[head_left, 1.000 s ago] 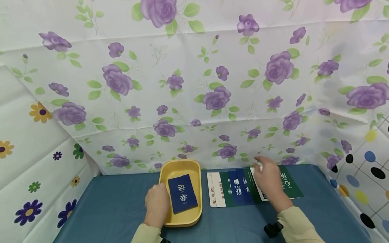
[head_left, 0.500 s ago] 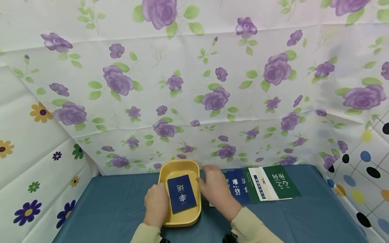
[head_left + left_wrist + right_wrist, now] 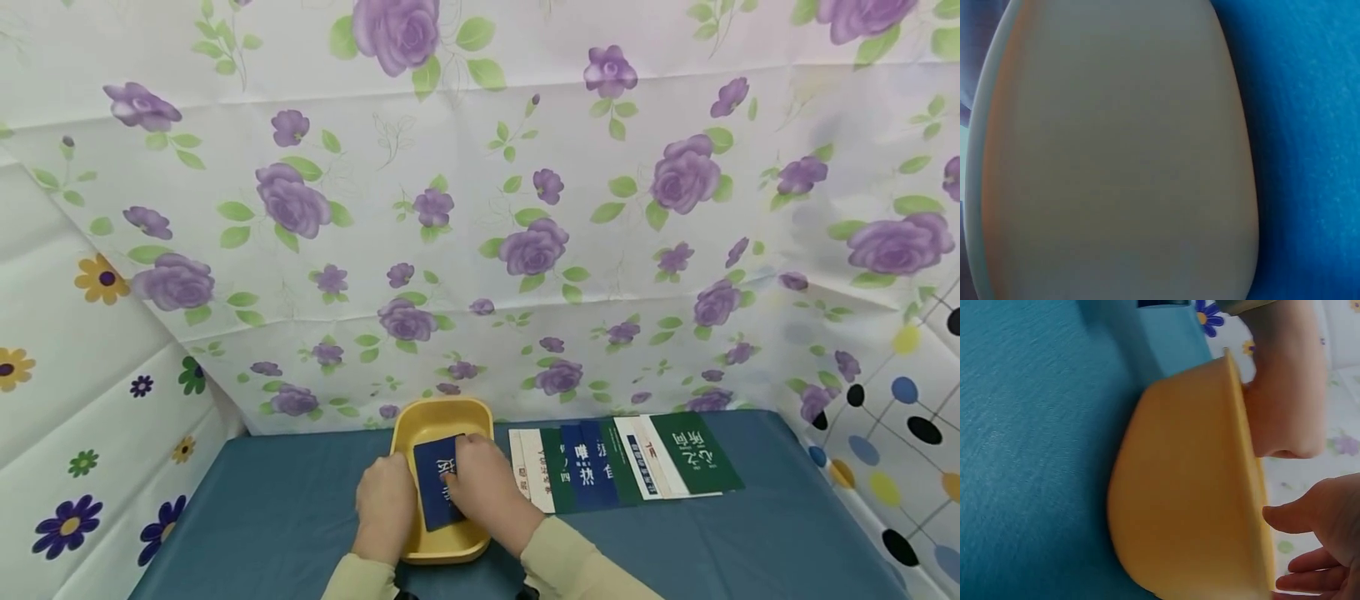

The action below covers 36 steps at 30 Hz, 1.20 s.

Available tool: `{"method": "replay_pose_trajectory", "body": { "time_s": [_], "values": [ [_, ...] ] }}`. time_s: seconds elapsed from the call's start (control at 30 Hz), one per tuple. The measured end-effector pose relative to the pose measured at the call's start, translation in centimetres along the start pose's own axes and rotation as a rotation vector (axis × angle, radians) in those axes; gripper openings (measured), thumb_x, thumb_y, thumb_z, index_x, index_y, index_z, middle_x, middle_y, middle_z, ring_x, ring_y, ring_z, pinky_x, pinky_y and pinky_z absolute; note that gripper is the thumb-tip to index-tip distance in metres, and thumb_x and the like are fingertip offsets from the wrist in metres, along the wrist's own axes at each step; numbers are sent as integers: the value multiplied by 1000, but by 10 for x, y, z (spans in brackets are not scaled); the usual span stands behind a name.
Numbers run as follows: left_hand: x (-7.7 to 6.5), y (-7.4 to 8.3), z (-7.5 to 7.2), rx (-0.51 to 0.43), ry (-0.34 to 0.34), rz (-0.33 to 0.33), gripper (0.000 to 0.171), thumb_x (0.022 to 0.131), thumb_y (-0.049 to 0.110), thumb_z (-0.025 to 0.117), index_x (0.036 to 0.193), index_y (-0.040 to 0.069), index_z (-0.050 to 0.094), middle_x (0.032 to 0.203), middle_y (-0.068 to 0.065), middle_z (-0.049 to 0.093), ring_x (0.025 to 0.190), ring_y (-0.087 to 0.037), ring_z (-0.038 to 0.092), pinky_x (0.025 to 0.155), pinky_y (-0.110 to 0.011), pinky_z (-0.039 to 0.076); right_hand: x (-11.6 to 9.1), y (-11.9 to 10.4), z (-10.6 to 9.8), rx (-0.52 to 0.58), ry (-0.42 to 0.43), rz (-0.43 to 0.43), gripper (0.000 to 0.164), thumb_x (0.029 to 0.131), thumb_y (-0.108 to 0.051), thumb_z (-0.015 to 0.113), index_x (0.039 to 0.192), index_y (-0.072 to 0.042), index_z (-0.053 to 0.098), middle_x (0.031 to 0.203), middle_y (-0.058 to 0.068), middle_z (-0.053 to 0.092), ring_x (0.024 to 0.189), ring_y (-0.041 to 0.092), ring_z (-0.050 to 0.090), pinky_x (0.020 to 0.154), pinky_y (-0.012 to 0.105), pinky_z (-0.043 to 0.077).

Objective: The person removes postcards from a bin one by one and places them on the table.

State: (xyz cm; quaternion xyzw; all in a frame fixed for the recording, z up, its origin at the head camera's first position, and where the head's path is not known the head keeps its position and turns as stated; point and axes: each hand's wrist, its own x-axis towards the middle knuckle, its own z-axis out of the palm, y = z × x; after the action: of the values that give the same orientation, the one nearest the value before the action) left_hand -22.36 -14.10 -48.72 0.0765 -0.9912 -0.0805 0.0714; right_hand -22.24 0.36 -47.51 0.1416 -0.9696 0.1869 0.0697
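A yellow plastic basin [image 3: 442,403] stands on the table with a dark blue booklet [image 3: 431,482] lying inside, white characters on its cover. My left hand [image 3: 386,504] grips the basin's left rim. Over the booklet's right part reaches my right hand [image 3: 491,492], covering some of the characters. In the right wrist view the right hand [image 3: 1335,531] has its thumb and fingers spread apart at the basin's rim, with the left hand [image 3: 1288,394] on the far side. The basin's outer wall [image 3: 1122,150] fills most of the left wrist view.
Right of the basin, several overlapping booklets lie in a row: white ones [image 3: 534,467], blue ones [image 3: 588,467] and a green one [image 3: 697,454] at the right end. A blue-green cloth [image 3: 292,508] covers the table. Floral sheets [image 3: 480,208] hang behind and at the sides.
My right hand has moved left from the row of booklets, past the basin's right rim, to above the blue booklet inside. My left hand has stayed on the basin's left rim.
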Motion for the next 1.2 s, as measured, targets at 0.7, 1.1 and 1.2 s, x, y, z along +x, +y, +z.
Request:
{"method": "replay_pose_trajectory", "body": {
  "time_s": [0.7,1.1,1.2],
  "values": [
    [-1,-2,0,-16,-60,-15,11,88,2,56,79,2,63,71,-15,59,58,-28,58,44,-40,45,4,-6,36,-152,-165,-12,75,78,-67,58,115,-1,59,106,12,59,89,23,55,74,36,48],
    [0,-1,1,-2,-3,1,18,90,0,50,77,3,62,72,-16,60,60,-31,60,43,-41,45,5,-3,42,-250,-133,-6,87,67,-70,65,107,7,57,86,11,57,74,17,55,67,30,48],
    [0,-2,2,6,3,3,17,90,0,51,77,3,61,71,-15,59,59,-30,59,42,-41,44,6,-3,43,-269,-148,-7,79,65,-69,68,101,1,60,79,7,56,69,15,52,63,30,46]
  ]
}}
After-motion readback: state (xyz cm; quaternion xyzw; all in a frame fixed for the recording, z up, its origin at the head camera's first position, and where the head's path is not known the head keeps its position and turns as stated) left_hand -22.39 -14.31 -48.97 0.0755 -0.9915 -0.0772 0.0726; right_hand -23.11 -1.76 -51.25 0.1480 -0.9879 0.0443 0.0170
